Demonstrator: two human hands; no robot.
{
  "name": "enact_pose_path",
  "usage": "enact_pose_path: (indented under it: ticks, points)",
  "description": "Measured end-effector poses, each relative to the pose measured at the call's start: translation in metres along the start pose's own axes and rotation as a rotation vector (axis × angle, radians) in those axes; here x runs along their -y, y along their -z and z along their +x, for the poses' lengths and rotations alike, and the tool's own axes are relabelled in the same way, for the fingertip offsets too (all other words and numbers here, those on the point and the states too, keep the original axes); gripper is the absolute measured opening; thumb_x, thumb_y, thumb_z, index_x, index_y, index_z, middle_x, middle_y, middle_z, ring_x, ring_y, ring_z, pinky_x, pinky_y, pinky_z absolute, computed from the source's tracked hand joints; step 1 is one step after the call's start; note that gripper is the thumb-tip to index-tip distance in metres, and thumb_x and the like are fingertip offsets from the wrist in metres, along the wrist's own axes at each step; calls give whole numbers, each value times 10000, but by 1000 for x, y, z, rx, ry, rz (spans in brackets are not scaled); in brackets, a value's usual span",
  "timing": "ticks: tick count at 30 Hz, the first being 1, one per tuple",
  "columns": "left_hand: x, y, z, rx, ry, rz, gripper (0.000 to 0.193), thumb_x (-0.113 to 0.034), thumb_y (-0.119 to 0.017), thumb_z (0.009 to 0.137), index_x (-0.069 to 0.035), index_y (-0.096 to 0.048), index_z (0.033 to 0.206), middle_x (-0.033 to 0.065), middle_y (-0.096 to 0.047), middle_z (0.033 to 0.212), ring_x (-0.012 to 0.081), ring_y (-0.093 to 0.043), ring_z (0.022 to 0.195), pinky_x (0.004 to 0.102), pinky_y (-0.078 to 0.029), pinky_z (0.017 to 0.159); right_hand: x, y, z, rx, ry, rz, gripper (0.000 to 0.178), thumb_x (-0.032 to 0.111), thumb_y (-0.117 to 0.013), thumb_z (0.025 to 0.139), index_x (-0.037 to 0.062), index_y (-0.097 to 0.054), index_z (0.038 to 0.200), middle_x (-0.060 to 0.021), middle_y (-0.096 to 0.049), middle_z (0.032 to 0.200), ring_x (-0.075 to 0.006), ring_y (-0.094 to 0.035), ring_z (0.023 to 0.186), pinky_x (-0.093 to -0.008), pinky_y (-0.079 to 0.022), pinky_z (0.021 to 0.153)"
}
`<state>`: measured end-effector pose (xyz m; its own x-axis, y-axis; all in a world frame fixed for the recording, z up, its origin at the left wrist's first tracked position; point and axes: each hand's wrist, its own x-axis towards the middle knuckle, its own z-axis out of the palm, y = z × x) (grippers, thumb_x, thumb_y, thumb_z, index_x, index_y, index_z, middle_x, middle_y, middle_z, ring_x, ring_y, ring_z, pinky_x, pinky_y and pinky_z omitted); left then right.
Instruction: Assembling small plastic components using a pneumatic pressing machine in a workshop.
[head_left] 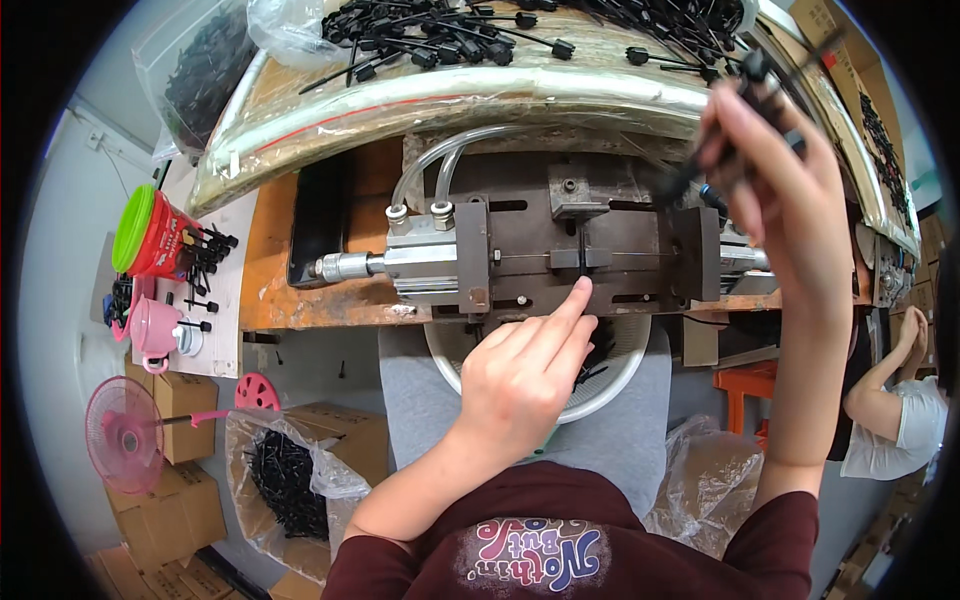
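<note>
My left hand (525, 365) reaches to the middle of a metal clamping fixture (630, 230). Its index finger is stretched out, with the tip at the lower end of a thin black stem (583, 248) standing across the small centre block; the other fingers are loosely bent below. At the upper right, my right hand (775, 160) is raised over the fixture's right end, closed around several black stemmed plastic parts (755, 75). Motion smears that hand and the parts, so their exact shape is unclear. Silver air cylinders (425, 262) flank the fixture, the left one fed by clear tubes (425, 165).
Black stemmed parts (440, 40) pile on the plastic-wrapped tray above the fixture. A white basket (632, 372) sits below the bench edge. On the left are a red tub (165, 245), a pink fan (125, 435) and a bag of parts (285, 485). Another person (905, 410) sits far right.
</note>
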<state>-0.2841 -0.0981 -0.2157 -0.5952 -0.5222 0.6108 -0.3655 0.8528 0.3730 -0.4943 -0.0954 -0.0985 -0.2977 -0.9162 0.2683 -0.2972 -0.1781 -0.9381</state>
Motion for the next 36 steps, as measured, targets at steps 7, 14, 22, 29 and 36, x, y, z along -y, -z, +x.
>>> enact_pose_path:
  ticks: [7, 14, 22, 29, 36]
  points:
    - [2, -3, 11, 41, -12, 84, 254, -86, -774, 658, -29, -694, 892, 98, -685, 1142, 157, -653, 666, 268, -489, 605, -19, 0, -68, 34, -314, 227, 201, 189, -634, 917, -8, -597, 927, -94, -643, 705, -37, -430, 396, -164, -291, 365]
    - [2, -1, 12, 82, 20, 74, 272, -101, -782, 655, -36, -698, 905, 92, -686, 1142, 152, -634, 623, 256, -478, 575, -34, -8, -93, 55, -418, 352, 164, 152, -637, 911, -5, -596, 891, -88, -639, 698, -39, -444, 420, -166, -296, 358]
    - [-5, 16, 20, 113, 418, -638, 280, -31, -752, 750, -12, -703, 1025, 110, -690, 1074, 116, -632, 656, 222, -507, 588, -37, -8, -98, 224, -454, 280, 119, 107, -677, 882, 2, -620, 888, -32, -628, 682, -43, -469, 473, -204, -344, 426]
    - [4, 33, 19, 214, 568, -1165, 244, 52, -705, 809, 27, -693, 1051, 102, -673, 986, 118, -675, 764, 204, -540, 618, -39, -17, -101, 416, -352, 135, 130, 114, -695, 859, 13, -658, 933, -58, -678, 738, -64, -572, 565, -213, -408, 493]
    - [12, 50, 10, 26, 320, -889, 338, 123, -704, 734, 83, -662, 1067, 253, -610, 1189, 242, -690, 938, 299, -583, 763, -50, -6, -115, 88, -443, 317, 180, 102, -602, 916, -32, -661, 1021, -79, -669, 705, -15, -420, 444, -170, -299, 400]
